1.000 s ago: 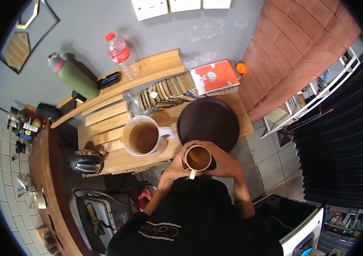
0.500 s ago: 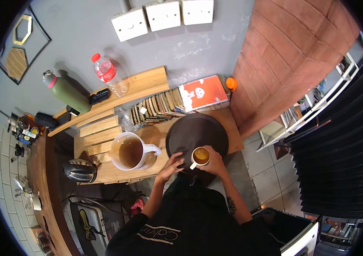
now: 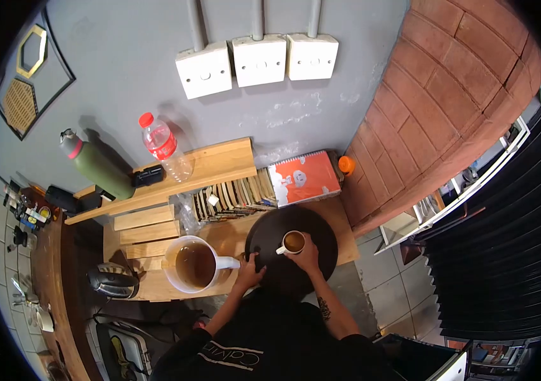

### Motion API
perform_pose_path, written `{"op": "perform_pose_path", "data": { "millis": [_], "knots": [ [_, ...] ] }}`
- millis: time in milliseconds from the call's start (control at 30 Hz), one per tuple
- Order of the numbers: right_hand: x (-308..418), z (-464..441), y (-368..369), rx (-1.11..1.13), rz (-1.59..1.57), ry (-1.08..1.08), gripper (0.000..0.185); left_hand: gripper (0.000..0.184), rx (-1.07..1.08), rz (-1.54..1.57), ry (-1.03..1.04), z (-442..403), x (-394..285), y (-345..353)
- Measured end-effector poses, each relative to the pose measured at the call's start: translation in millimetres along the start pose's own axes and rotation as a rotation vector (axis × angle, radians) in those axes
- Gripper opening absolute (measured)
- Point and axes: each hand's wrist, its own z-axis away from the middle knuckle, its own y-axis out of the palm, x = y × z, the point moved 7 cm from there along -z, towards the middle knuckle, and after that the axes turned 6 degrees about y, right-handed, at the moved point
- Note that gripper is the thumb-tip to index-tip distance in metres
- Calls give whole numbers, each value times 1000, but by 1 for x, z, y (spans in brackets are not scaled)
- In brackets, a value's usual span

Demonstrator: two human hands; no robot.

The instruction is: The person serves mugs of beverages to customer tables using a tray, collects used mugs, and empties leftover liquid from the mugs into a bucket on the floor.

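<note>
My right hand is closed around a small white cup of brown liquid, its handle pointing left. The cup is over the dark round tray; whether its base touches the tray cannot be told from above. At the tray's lower left rim, my left hand grips the edge, with some fingers hidden. Just left of that hand is a large translucent pitcher, partly filled with brown liquid, its white handle towards the hand.
A row of books and a red spiral notebook line the wooden table's back. On the shelf stand a plastic bottle and a green flask. A kettle is at left, a brick pillar at right.
My left hand has gone from hovering with spread fingers to the tray's left rim. My right hand has carried the cup farther over the tray. The camera view has tilted up.
</note>
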Motion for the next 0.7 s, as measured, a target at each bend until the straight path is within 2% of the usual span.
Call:
{"op": "perform_pose_path", "data": {
  "millis": [133,233,300,367,400,467,500,567,700],
  "knots": [
    [-17,4,4,25,-79,30,81,74,-14,-36,-92,-17,11,4],
    [-15,12,-10,-47,-5,-76,80,79,8,-56,-157,-24,10,7],
    [-28,20,-37,-268,140,-34,71,80,32,-66,-200,-28,6,6],
    [-55,32,-64,-436,200,208,61,83,110,-62,-305,-30,7,8],
    [-64,36,-70,-441,199,212,61,83,114,-64,-300,-33,6,10],
    [-85,51,-81,-542,349,370,52,82,140,-163,-314,-34,9,10],
    [-91,55,-77,-543,341,382,52,82,148,-175,-313,-35,11,10],
    [-108,60,-61,-409,161,539,46,85,59,-70,-274,-43,16,8],
    [-117,66,-46,-403,136,636,46,90,-15,-115,-278,-49,24,7]
  ]
}}
